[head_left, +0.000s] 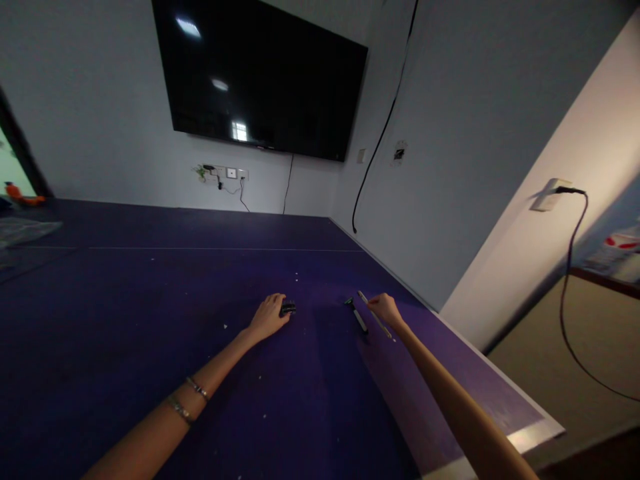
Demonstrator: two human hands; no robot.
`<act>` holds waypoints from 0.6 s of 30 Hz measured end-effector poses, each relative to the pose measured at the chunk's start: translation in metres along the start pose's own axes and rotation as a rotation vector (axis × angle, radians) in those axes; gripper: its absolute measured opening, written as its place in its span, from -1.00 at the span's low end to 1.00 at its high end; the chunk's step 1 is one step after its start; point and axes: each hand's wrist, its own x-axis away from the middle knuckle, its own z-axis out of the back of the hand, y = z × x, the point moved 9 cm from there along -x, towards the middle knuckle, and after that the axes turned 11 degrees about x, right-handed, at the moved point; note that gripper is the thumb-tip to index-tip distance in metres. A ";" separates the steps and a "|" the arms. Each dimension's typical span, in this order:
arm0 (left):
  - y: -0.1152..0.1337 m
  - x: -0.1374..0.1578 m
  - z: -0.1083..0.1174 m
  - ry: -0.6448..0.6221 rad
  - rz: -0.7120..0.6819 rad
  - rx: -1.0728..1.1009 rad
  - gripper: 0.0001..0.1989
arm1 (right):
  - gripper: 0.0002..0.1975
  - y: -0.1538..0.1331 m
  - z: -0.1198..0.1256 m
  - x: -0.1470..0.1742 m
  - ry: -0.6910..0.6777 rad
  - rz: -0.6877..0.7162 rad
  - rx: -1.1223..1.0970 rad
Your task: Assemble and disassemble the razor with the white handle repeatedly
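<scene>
So your left hand [267,318] sits on the counter [150,320] with its fingers [280,305] touching the little clip thing [287,308] just to its right. Your right hand [385,309] is further right, on the thin stick [374,313], with the razor [356,315] lying just left of it. The TV [260,77] hangs on the wall behind the counter.

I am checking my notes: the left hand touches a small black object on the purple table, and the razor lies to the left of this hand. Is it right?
Not quite. The head view shows the razor lying to the right of the left hand, close to the right hand. The left hand does touch the small black object on the purple table.
</scene>
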 end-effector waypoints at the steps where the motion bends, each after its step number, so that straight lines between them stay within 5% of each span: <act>1: -0.002 -0.002 -0.003 -0.016 -0.010 0.005 -0.56 | -0.83 0.000 -0.005 0.000 -0.009 0.009 0.036; 8: -0.018 -0.011 -0.018 -0.033 0.032 0.080 -0.45 | -0.80 -0.009 -0.023 -0.002 -0.056 0.036 0.224; 18: -0.017 -0.010 -0.018 -0.006 0.071 0.176 -0.61 | -0.84 -0.016 -0.024 0.002 -0.069 0.022 0.301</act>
